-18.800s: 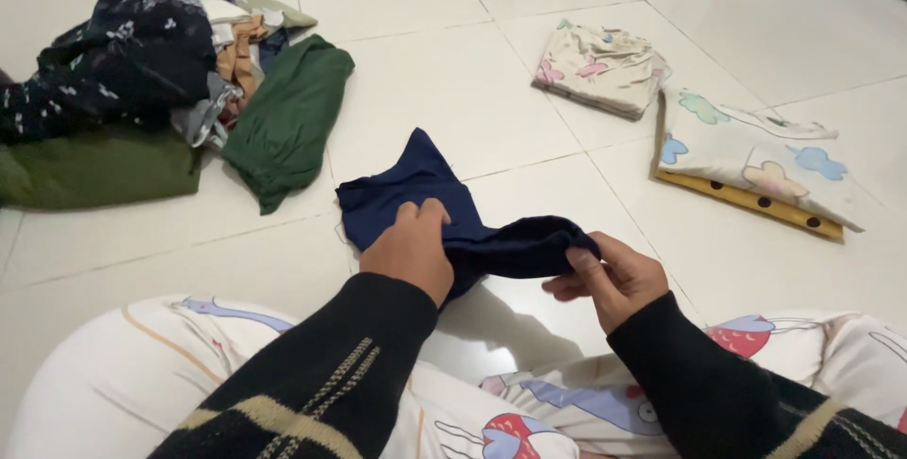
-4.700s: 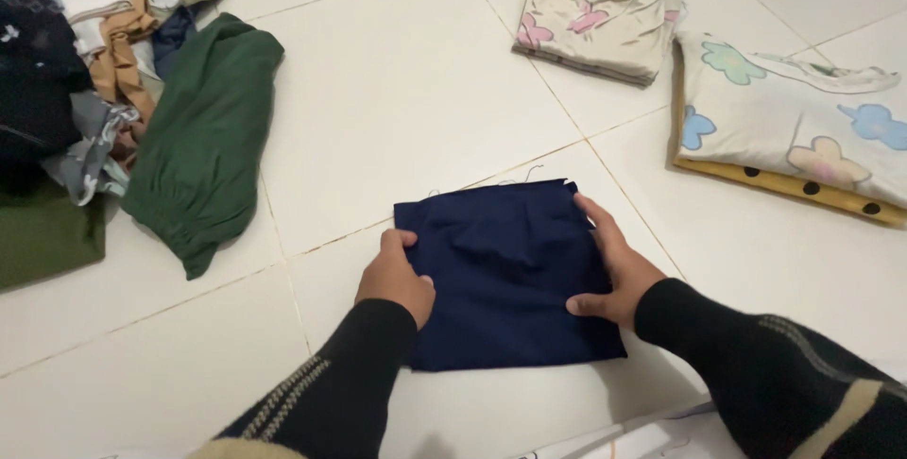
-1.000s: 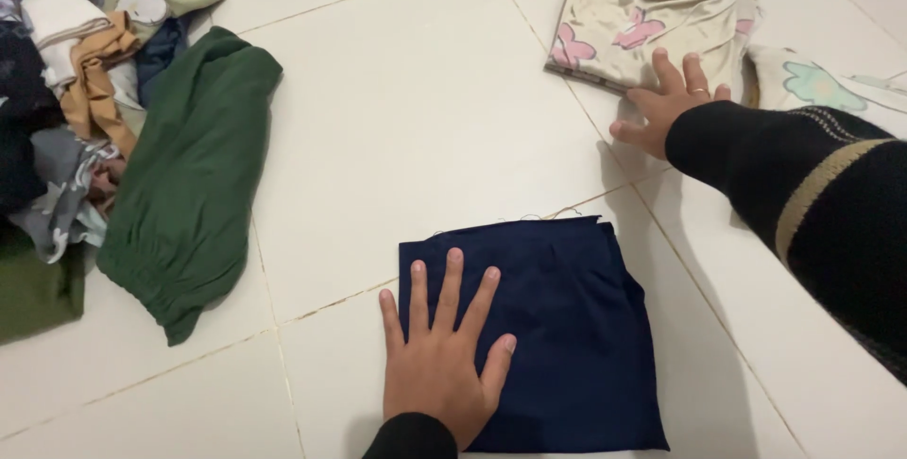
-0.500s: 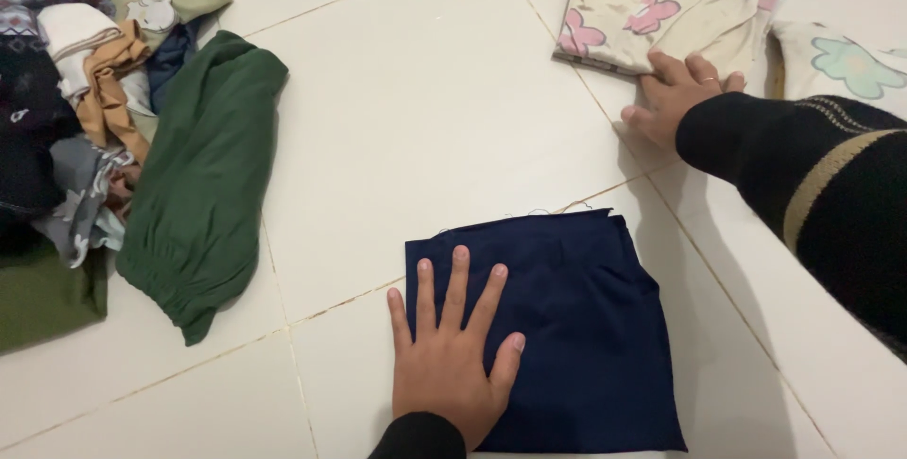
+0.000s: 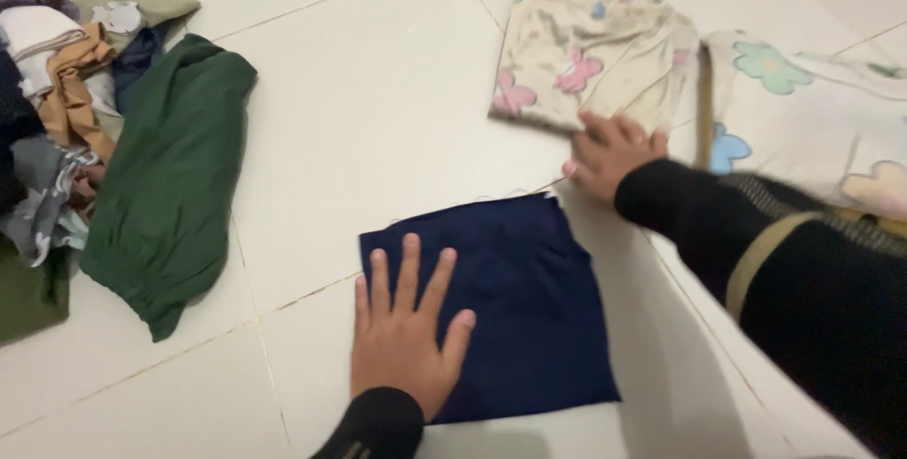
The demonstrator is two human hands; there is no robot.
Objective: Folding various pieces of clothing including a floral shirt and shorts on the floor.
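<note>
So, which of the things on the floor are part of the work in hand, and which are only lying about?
In hand:
- folded navy cloth, left hand flat on it
- cream floral folded garment, right hand at its near edge

Lying about:
- dark green garment
- mixed clothes heap
- floral folded piece at the right

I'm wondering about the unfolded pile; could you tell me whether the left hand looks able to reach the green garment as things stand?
Probably yes: the left hand lies flat on the navy cloth, and only bare floor separates it from the green garment.
</note>
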